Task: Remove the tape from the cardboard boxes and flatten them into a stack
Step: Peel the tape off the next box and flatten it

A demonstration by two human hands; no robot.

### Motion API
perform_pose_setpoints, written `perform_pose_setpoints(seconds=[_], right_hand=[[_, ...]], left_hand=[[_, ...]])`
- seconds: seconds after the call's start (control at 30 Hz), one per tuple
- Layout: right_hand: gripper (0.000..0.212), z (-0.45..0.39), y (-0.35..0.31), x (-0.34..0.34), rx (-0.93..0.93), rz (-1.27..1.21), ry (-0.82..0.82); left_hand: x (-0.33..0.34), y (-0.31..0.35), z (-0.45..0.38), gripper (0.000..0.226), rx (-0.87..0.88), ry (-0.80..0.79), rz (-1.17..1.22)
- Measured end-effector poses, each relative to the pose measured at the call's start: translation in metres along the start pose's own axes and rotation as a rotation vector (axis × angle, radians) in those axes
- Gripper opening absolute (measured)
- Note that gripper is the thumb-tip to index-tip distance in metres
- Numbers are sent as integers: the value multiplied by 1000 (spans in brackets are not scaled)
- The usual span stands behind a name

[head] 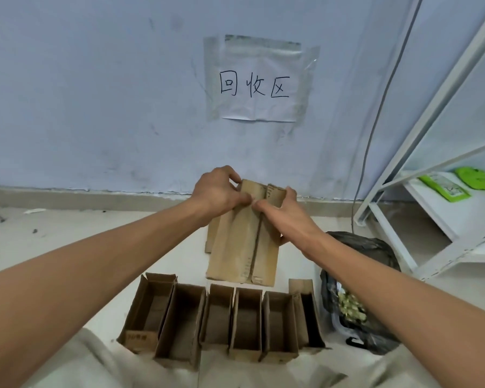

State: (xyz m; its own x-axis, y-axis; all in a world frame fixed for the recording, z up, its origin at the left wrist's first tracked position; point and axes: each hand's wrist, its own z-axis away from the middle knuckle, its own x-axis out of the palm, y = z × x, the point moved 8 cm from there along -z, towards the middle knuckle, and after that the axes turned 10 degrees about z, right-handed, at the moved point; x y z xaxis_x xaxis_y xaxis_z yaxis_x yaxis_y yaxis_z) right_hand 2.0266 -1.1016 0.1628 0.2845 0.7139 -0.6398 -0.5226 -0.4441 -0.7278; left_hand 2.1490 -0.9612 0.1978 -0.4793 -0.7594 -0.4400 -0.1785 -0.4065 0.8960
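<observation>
Arms outstretched, both hands [252,205] on box [244,247]

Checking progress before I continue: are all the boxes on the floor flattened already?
No: a row of open boxes stands upright on the floor, while both hands hold one box above them.

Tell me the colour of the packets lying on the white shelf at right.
Bright green packets, with pale printed panels, on the white shelf; head view.

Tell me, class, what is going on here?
A person holds a cardboard box in both hands, the left hand and right hand gripping its far end. Six open boxes stand in a row on the floor, not yet flattened. A black bag sits beside them.
</observation>
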Motion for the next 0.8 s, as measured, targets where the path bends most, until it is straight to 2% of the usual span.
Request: perform_pose_setpoints(seconds=[0.07, 0.17, 0.3, 0.33, 0.4, 0.57, 0.67, 0.8], right_hand=[[106, -2, 1, 0, -16, 33, -2], [91, -7, 5, -2, -30, -22, -35], [42, -6, 4, -5, -76, -138, -103], [35, -5, 3, -6, -85, -163, -113], [34, -7, 3, -6, -88, -184, -121], [41, -15, 1, -1, -71, -205, -130], [37, -19, -3, 0, -123, -206, -139], [34, -22, 1, -3, -158, -195, -136]], left_hand=[[3, 0, -3, 45, -6, -7, -27], [6, -2, -8, 46, -32, -34, 43], [5, -11, -16, 43, -66, -45, 63], [6, -13, -17, 42, -72, -44, 34], [7, -14, -17, 46, -74, -45, -61], [17, -15, -8, 83, -95, -123, -251], [13, -19, -6, 73, -119, -148, -274], [8, -26, -3, 37, -213, -189, 36]])
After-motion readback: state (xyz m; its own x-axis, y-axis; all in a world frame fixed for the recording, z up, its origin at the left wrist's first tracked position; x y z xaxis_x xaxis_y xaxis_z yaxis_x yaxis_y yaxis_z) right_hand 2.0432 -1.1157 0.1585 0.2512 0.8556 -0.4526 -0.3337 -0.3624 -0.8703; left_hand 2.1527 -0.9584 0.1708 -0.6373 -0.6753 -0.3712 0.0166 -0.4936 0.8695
